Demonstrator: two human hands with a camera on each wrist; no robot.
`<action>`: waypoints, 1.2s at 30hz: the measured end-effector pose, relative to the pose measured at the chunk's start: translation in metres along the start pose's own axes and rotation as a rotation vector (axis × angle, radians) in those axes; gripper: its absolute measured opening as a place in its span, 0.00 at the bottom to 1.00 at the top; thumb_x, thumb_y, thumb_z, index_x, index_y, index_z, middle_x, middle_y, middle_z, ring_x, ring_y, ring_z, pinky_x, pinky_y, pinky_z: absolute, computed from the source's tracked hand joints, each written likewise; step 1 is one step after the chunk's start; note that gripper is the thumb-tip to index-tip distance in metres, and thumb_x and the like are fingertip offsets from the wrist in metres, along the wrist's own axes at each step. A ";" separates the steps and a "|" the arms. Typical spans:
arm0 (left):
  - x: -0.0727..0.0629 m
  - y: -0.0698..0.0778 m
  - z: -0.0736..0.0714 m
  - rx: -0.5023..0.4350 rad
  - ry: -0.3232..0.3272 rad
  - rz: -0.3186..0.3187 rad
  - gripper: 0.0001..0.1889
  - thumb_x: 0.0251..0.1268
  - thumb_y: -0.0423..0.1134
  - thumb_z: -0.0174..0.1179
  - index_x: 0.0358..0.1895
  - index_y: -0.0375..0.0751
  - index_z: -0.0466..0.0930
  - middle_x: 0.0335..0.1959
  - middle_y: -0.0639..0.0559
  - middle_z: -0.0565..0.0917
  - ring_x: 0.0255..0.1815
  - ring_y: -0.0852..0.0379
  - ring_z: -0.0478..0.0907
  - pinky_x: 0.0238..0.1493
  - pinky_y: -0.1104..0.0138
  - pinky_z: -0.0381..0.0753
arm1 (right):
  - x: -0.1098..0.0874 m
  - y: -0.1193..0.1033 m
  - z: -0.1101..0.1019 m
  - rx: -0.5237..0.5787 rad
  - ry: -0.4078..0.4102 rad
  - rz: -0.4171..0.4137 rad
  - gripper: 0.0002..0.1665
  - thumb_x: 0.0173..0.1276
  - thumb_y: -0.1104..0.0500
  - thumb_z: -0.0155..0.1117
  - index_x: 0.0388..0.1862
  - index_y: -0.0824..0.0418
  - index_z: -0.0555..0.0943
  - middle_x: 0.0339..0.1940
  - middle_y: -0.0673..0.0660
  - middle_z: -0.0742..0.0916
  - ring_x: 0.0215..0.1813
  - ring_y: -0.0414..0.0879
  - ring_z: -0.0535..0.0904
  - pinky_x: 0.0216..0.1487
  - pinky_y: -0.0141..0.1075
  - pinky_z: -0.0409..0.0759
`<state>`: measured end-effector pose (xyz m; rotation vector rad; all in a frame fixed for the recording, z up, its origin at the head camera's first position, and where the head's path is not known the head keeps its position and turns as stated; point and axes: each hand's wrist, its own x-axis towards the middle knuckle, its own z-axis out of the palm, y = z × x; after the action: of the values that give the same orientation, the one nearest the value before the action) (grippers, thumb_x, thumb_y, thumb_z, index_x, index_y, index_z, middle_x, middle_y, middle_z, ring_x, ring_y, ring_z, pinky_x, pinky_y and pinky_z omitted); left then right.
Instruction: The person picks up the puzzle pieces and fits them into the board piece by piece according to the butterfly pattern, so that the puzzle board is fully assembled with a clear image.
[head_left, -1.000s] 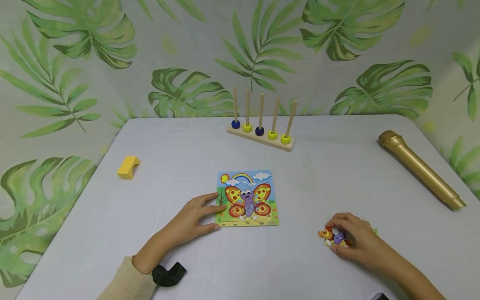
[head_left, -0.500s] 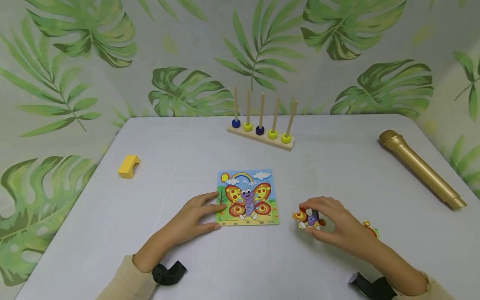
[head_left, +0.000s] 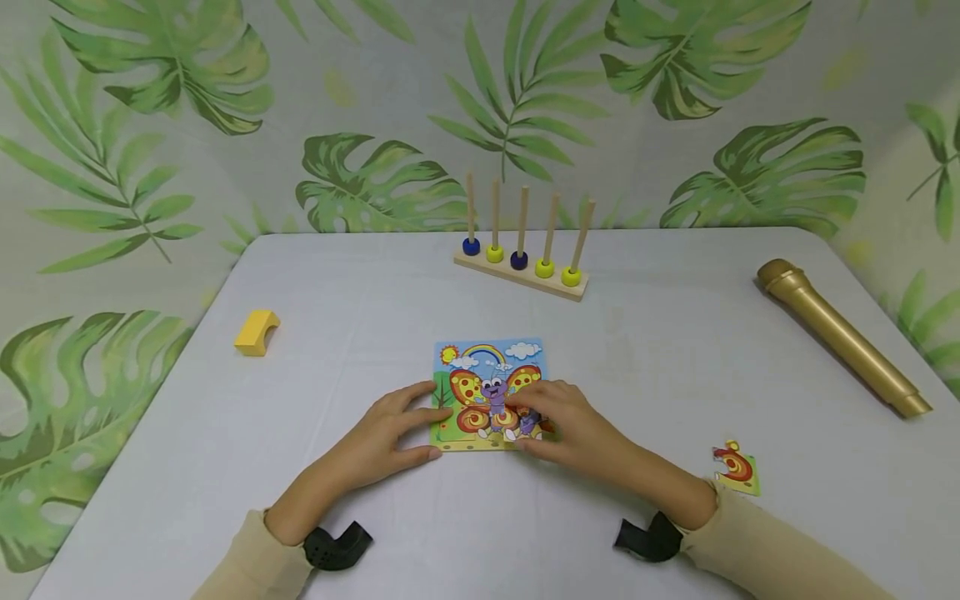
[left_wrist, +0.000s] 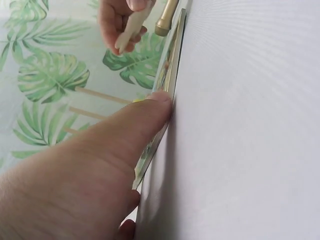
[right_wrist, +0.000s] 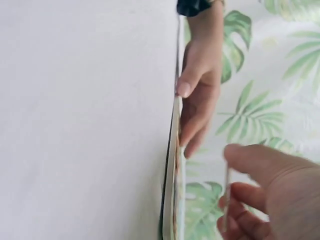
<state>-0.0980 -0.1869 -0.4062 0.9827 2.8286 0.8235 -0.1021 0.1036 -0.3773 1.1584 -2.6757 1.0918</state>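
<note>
A square puzzle board [head_left: 457, 375] with a butterfly picture lies flat on the white table. My left hand [head_left: 386, 433] rests at its left edge, fingers spread, two fingertips on the picture and the thumb by the lower left corner. Over the board's lower right part, my right hand [head_left: 577, 425] pinches a puzzle piece [head_left: 527, 423] between thumb and fingers. Seen edge-on in the right wrist view, that thin piece [right_wrist: 227, 192] is raised above the board. Another loose puzzle piece [head_left: 738, 468], with a red and yellow swirl, lies on the table to the right.
At the back stands a wooden peg rack [head_left: 517, 275] with blue and yellow beads on upright rods. A yellow arch block [head_left: 257, 333] sits at the left. Along the right side lies a gold microphone [head_left: 843, 337].
My right hand has lifted the puzzle piece from the table and carried it left, over the board. The loose piece beneath it has come into view. My left hand has stayed in place.
</note>
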 end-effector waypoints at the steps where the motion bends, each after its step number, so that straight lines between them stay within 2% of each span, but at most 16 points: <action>1: 0.000 0.000 0.000 0.005 0.003 0.006 0.26 0.55 0.54 0.60 0.58 0.54 0.73 0.67 0.47 0.58 0.65 0.46 0.54 0.61 0.50 0.55 | 0.003 0.002 0.004 -0.001 -0.013 -0.001 0.27 0.53 0.54 0.69 0.53 0.58 0.76 0.49 0.49 0.77 0.54 0.46 0.67 0.54 0.46 0.64; 8: 0.002 0.003 0.004 0.047 0.018 0.084 0.28 0.57 0.54 0.58 0.60 0.46 0.70 0.64 0.52 0.64 0.66 0.52 0.55 0.63 0.54 0.52 | 0.015 0.011 0.022 0.007 -0.096 0.027 0.25 0.57 0.52 0.65 0.54 0.57 0.76 0.50 0.50 0.77 0.53 0.44 0.67 0.53 0.41 0.69; 12: 0.003 0.006 0.005 0.063 0.013 0.091 0.30 0.58 0.54 0.57 0.60 0.43 0.68 0.62 0.53 0.66 0.65 0.55 0.56 0.64 0.56 0.50 | 0.019 0.013 0.025 0.017 -0.108 0.027 0.25 0.57 0.53 0.66 0.54 0.57 0.76 0.50 0.51 0.76 0.52 0.44 0.68 0.51 0.40 0.70; 18: 0.004 0.009 0.009 0.130 0.003 0.081 0.31 0.58 0.58 0.54 0.62 0.48 0.66 0.63 0.54 0.64 0.65 0.55 0.55 0.64 0.57 0.48 | 0.024 0.017 0.028 0.013 -0.126 0.008 0.25 0.57 0.52 0.66 0.54 0.56 0.77 0.49 0.51 0.75 0.51 0.44 0.68 0.47 0.39 0.70; 23: 0.005 0.012 0.013 0.170 -0.002 0.135 0.29 0.59 0.58 0.53 0.65 0.56 0.64 0.63 0.49 0.62 0.65 0.49 0.54 0.62 0.52 0.51 | 0.027 0.019 0.031 0.019 -0.130 0.017 0.24 0.56 0.51 0.67 0.53 0.53 0.78 0.48 0.49 0.75 0.50 0.43 0.68 0.47 0.39 0.70; 29: 0.005 0.015 0.012 0.187 -0.006 0.171 0.28 0.60 0.56 0.53 0.63 0.53 0.67 0.64 0.47 0.61 0.64 0.48 0.54 0.62 0.52 0.51 | 0.030 0.020 0.031 0.024 -0.144 0.033 0.25 0.54 0.49 0.68 0.52 0.51 0.79 0.47 0.48 0.75 0.50 0.43 0.68 0.48 0.41 0.68; 32: 0.005 0.016 0.012 0.186 -0.017 0.163 0.28 0.60 0.56 0.53 0.63 0.53 0.67 0.64 0.47 0.61 0.65 0.49 0.54 0.62 0.52 0.50 | 0.032 0.022 0.027 0.050 -0.190 0.022 0.25 0.56 0.50 0.66 0.54 0.51 0.78 0.47 0.48 0.75 0.50 0.43 0.67 0.48 0.39 0.68; 36: 0.005 0.016 0.011 0.173 -0.030 0.149 0.27 0.61 0.55 0.53 0.63 0.55 0.67 0.65 0.48 0.61 0.65 0.49 0.53 0.63 0.53 0.50 | 0.032 0.027 0.019 0.136 -0.291 0.030 0.24 0.60 0.55 0.63 0.57 0.51 0.76 0.48 0.47 0.73 0.48 0.42 0.66 0.45 0.37 0.68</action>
<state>-0.0905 -0.1683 -0.4075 1.2292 2.8670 0.5758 -0.1385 0.0847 -0.3980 1.4052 -2.8779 1.2131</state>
